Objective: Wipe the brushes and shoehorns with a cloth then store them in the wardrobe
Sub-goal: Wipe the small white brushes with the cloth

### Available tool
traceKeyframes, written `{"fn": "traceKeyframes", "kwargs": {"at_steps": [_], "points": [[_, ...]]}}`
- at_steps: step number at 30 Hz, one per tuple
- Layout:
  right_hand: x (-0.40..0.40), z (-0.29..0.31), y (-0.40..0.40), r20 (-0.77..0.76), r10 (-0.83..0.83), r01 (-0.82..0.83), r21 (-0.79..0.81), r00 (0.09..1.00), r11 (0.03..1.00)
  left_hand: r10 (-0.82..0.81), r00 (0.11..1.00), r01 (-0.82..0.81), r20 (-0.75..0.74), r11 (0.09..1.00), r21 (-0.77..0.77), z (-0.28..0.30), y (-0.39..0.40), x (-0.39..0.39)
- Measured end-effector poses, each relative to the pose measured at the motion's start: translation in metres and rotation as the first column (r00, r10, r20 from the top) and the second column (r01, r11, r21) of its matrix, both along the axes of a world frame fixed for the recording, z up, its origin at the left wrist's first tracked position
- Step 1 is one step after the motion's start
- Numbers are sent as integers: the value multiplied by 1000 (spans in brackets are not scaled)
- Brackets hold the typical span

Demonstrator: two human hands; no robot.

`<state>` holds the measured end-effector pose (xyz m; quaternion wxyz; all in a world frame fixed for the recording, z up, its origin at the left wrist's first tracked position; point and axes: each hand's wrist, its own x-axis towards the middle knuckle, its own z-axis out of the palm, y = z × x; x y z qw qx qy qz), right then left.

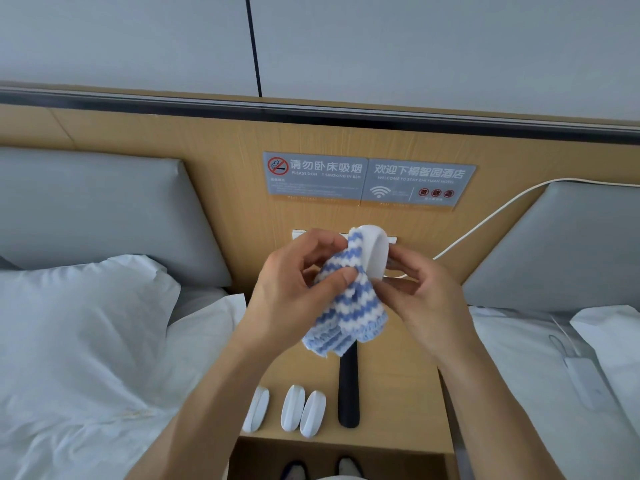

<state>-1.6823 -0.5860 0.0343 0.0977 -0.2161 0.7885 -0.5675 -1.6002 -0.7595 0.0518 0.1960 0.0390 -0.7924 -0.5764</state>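
My left hand grips a blue-and-white striped cloth that wraps partly around a white shoehorn. My right hand pinches that shoehorn from the right and holds it upright above the nightstand. On the wooden nightstand below lie three more white shoehorns, side by side near the front edge. A black brush handle lies to their right; its upper part is hidden behind the cloth.
A bed with a white pillow is on the left, another bed on the right with a white charger and cable. Grey signs hang on the wooden headboard wall. A white cable runs along it.
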Motion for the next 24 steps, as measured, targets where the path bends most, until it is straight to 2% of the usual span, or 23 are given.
{"fn": "traceKeyframes", "kwargs": {"at_steps": [4,6,9,12,16,24], "points": [[12,-3,-6,-137,6,-6,-2,991,1000,-14,997,8,74,997,82,9,-8,-1],[12,-5,-7,-247,-3,20,68,969,997,-17,992,5,126,996,94,11,-11,-1],[10,-7,-6,-440,-16,103,175,898,979,7,975,-37,223,991,130,11,-14,-2],[12,-7,-8,-545,-25,164,208,838,964,96,938,-145,332,981,126,6,-16,-7],[15,-8,-11,-543,4,131,210,840,969,174,900,-234,401,966,107,-1,-21,-11],[13,-15,-6,-359,-26,86,153,933,984,30,965,-75,261,984,162,-3,-28,-5]]}}
